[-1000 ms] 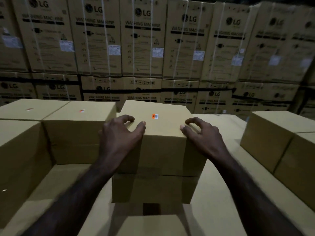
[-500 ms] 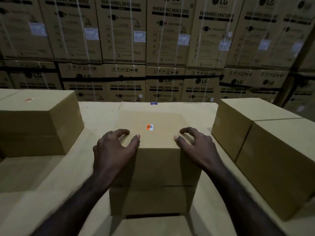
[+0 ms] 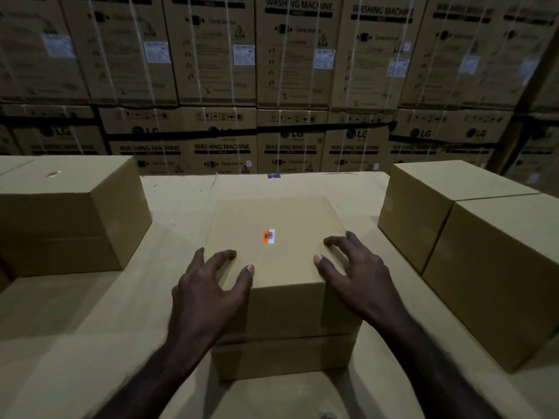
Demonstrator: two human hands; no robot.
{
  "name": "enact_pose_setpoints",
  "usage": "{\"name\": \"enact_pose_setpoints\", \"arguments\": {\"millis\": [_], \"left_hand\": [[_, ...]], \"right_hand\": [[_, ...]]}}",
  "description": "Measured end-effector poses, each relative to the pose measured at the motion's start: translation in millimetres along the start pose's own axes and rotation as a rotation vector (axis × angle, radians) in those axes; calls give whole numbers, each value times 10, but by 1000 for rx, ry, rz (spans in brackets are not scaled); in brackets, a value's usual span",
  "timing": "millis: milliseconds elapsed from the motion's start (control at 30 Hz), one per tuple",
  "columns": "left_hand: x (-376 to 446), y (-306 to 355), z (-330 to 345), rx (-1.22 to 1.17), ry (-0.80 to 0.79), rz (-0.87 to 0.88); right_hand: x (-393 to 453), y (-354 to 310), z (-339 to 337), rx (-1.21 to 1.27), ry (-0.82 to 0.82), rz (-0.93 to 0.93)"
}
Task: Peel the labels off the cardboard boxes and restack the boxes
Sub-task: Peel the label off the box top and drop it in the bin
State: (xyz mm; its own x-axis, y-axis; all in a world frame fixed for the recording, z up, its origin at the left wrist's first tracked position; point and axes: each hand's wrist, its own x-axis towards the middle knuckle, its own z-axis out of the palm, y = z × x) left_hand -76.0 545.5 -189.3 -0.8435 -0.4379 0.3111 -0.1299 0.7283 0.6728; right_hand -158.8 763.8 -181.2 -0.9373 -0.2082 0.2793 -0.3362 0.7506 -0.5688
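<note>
A dim warehouse: tall strapped brown cardboard cartons printed "LG WASHING MACHINE" (image 3: 290,71) wall the back, plain brown cardboard boxes (image 3: 472,237) stacked nearer.

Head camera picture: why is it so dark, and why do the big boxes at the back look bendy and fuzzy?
Head view: the light is dim, brightest on the orange label and the middle box; the wide lens bows the washing machine boxes outward; their small print is blurred.

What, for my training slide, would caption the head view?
Left hand and right hand hold a cardboard box, its orange label unpeeled.
</note>
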Motion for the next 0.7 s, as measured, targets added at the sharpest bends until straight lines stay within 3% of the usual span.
{"name": "enact_pose_setpoints", "arguments": {"millis": [233, 333, 533, 700], "left_hand": [[172, -50, -100, 88, -189, -7], [401, -75, -77, 225, -286, 82], [678, 44, 12, 438, -378, 210], [685, -5, 77, 461, -406, 220]], "right_hand": [[129, -109, -77, -198, -92, -30], [311, -250, -80, -299, -136, -97], [640, -632, 114, -14, -239, -129], [812, -719, 314, -15, -297, -162]]}}
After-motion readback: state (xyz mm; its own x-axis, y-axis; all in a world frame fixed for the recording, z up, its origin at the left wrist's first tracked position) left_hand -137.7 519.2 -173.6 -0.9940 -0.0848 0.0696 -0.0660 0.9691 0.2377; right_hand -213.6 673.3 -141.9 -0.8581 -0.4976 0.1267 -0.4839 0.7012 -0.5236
